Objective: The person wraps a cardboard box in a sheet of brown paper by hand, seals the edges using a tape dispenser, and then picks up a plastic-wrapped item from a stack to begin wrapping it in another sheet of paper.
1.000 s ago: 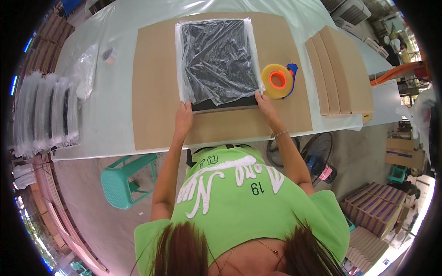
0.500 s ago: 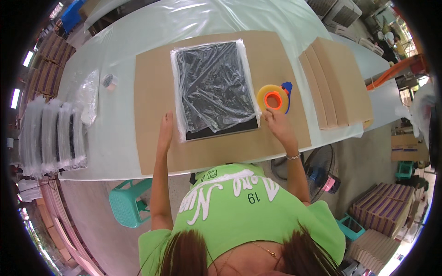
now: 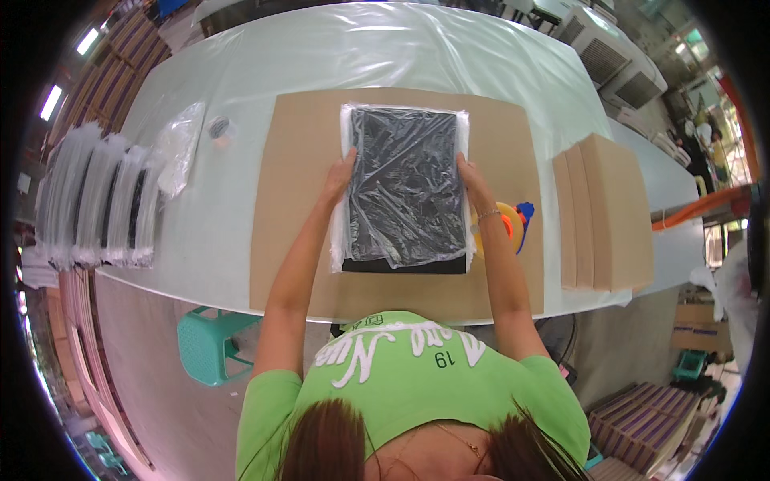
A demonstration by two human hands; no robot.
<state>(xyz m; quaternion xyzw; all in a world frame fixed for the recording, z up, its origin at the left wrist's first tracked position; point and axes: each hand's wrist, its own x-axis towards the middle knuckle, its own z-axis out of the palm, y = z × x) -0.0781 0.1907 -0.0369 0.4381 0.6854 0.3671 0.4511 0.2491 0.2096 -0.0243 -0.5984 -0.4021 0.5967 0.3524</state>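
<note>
A flat black panel [image 3: 409,188] in clear, wrinkled plastic film lies between my hands, with a bare black strip showing along its near edge. My left hand [image 3: 341,176] grips its left side and my right hand [image 3: 475,184] grips its right side; the fingertips are partly hidden at the edges. Beneath it a flat brown cardboard sheet [image 3: 297,160] is spread on the table. Next to my right wrist, partly covered by the forearm, a yellow tape roll [image 3: 517,223] with an orange core and a blue holder rests on the cardboard.
Several film-wrapped panels [image 3: 96,204] stand in a row at the table's left end, beside clear plastic film [image 3: 180,152] and a small tape roll [image 3: 218,127]. Folded brown cardboard pieces [image 3: 618,216] are stacked at right. A green stool [image 3: 207,345] stands below the plastic-covered table [image 3: 216,248].
My hands have moved up to the panel's two sides, the right one away from the tape roll. The panel has been turned straighter and shifted right on the cardboard. The head view has also shifted.
</note>
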